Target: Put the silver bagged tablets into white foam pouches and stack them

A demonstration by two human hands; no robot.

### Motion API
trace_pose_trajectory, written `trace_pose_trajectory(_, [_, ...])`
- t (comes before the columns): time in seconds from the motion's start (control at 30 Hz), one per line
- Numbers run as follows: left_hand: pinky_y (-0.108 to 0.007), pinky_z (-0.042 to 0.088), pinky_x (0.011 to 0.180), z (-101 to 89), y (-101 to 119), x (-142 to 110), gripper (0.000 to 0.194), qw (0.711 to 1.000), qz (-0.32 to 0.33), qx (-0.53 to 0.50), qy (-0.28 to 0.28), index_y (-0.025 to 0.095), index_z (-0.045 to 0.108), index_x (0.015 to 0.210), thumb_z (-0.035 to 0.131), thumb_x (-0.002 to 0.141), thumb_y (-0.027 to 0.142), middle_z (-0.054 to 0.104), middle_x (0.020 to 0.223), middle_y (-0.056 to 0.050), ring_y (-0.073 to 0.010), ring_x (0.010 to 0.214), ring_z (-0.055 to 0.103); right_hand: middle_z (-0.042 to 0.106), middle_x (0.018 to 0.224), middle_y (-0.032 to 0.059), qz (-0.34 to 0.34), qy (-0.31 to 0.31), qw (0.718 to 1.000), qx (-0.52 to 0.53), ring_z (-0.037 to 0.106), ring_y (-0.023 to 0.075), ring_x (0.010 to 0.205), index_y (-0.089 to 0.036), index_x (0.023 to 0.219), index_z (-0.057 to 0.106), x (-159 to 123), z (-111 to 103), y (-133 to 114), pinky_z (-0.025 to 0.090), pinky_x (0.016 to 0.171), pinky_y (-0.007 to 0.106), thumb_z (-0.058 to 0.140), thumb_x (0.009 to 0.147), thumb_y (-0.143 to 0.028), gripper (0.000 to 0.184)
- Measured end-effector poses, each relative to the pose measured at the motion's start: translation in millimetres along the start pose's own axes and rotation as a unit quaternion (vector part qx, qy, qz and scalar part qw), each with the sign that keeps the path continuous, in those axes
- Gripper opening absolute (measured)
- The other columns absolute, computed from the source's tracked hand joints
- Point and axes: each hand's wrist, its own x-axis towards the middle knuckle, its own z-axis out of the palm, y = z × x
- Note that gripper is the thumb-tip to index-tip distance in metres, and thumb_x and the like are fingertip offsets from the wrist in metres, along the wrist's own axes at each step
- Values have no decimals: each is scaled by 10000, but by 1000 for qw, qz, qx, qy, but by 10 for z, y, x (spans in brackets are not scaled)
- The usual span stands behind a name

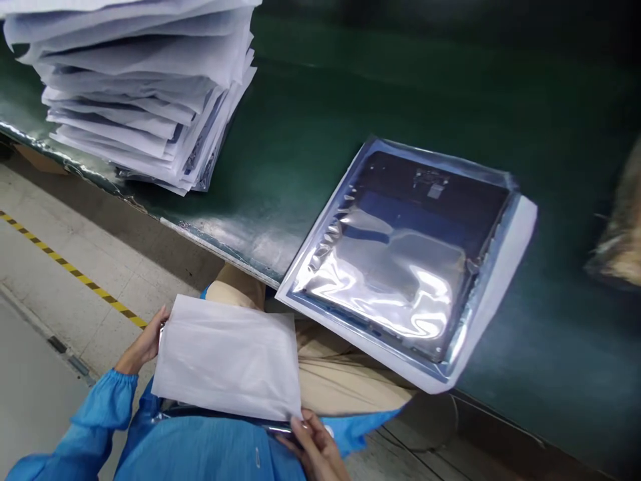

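Over my lap lies a white sheet-like sleeve (228,357), with a dark, shiny edge showing under its near side. My left hand (147,341) grips its left edge, the fingers partly hidden beneath. At the near right corner my right hand (315,437) pinches the sleeve together with the dark edge. To the right, on the table, a dark flat panel (431,214) sits in a clear glossy bag on top of a white sheet (505,280). Its near corner reaches the table edge.
A tall stack of white sleeves (145,100) stands at the back left of the green table (300,87). At the far right is a clear plastic bag with tan contents (623,234). A yellow-black floor strip (75,270) runs at lower left.
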Motion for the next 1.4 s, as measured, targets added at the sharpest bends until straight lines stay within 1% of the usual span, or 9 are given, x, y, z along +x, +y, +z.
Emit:
trace_pose_trajectory(0.17, [-216,490,477,277,35,11,132,999,34,1,40,112,675,803,709,774,236,708,690,-75,-147,489,611,676,744,11,73,51,995,38,668,211,784,-180,823,640,32,108,143,565,750,325,881,495,-447,487])
trace_pose_trajectory(0.33, [-226,530,557,475,-177,47,132,993,85,-65,59,126,656,873,661,807,241,712,724,-38,-156,581,653,613,747,-81,-18,52,986,154,623,116,750,-255,952,582,197,357,20,541,766,275,847,596,-385,463])
trace_pose_trajectory(0.47, [-241,555,630,593,-305,92,176,987,105,-96,72,129,641,915,664,801,262,722,775,-29,-175,676,682,618,824,-70,-34,31,986,162,606,104,783,-238,910,538,323,493,-123,516,681,224,823,638,-388,422])
trace_pose_trajectory(0.6, [-276,571,699,587,-289,74,234,979,132,-128,83,115,631,981,633,822,287,729,836,-54,-204,762,697,618,811,-58,-38,56,989,134,588,100,732,-230,951,533,312,494,-174,483,607,194,843,598,-418,506])
trace_pose_trajectory(0.77, [-302,582,730,497,-268,-10,248,980,126,-140,60,90,639,969,640,817,286,730,906,-98,-241,853,696,464,573,-117,-24,142,985,97,455,47,501,-213,819,452,137,395,-106,432,497,156,852,567,-474,540])
trace_pose_trajectory(0.97, [-304,584,745,470,-372,-76,476,977,134,-147,80,87,668,938,834,617,396,733,883,-102,-261,873,693,435,551,-125,-24,159,984,80,452,53,482,-221,828,461,141,377,-41,435,483,164,843,557,-511,551])
trace_pose_trajectory(1.13, [-276,573,720,541,-507,-90,582,977,161,-106,95,112,668,885,834,537,548,733,896,-92,-247,877,688,438,570,-123,-24,167,981,96,477,59,507,-239,877,497,197,511,-17,451,512,168,839,586,-480,509])
trace_pose_trajectory(1.27, [-255,555,689,428,-606,-110,562,984,144,-59,81,104,654,964,819,602,501,731,896,-93,-216,828,691,581,647,-84,-45,90,994,48,574,93,596,-240,919,555,215,368,58,505,598,205,850,578,-463,503])
trace_pose_trajectory(1.4, [-216,533,635,177,-539,-89,536,982,147,-78,93,116,632,966,863,560,377,731,862,-58,-173,747,681,709,922,80,-41,-60,995,-73,670,221,860,-173,936,663,471,-212,-113,531,829,332,875,517,-444,541])
